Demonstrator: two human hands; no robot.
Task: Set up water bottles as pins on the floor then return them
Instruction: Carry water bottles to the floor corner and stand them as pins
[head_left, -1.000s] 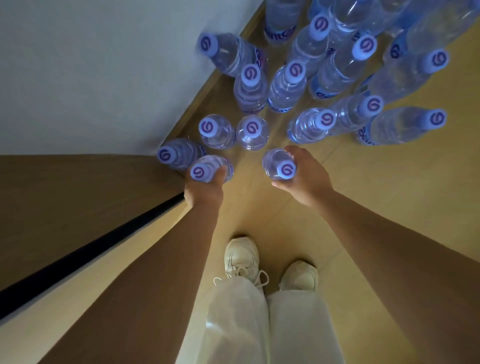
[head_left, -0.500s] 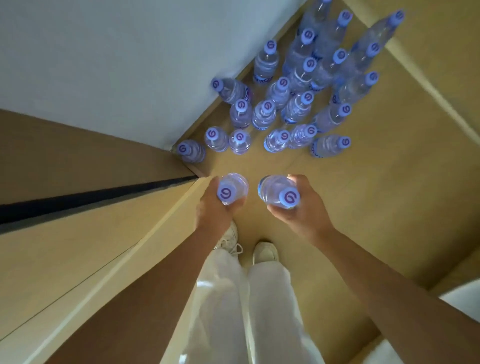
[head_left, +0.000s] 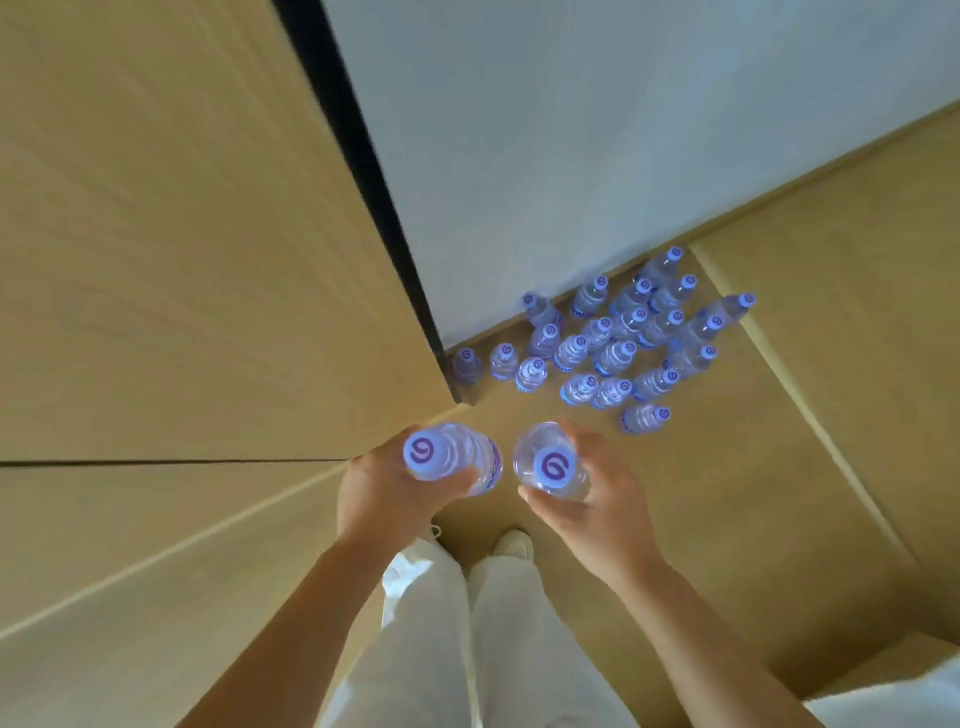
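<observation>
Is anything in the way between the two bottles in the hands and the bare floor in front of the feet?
Nothing visible is. The left hand grips one bottle, the right hand the other bottle. The floor below them shows bare; the standing bottles cluster farther off, by the wall.
</observation>
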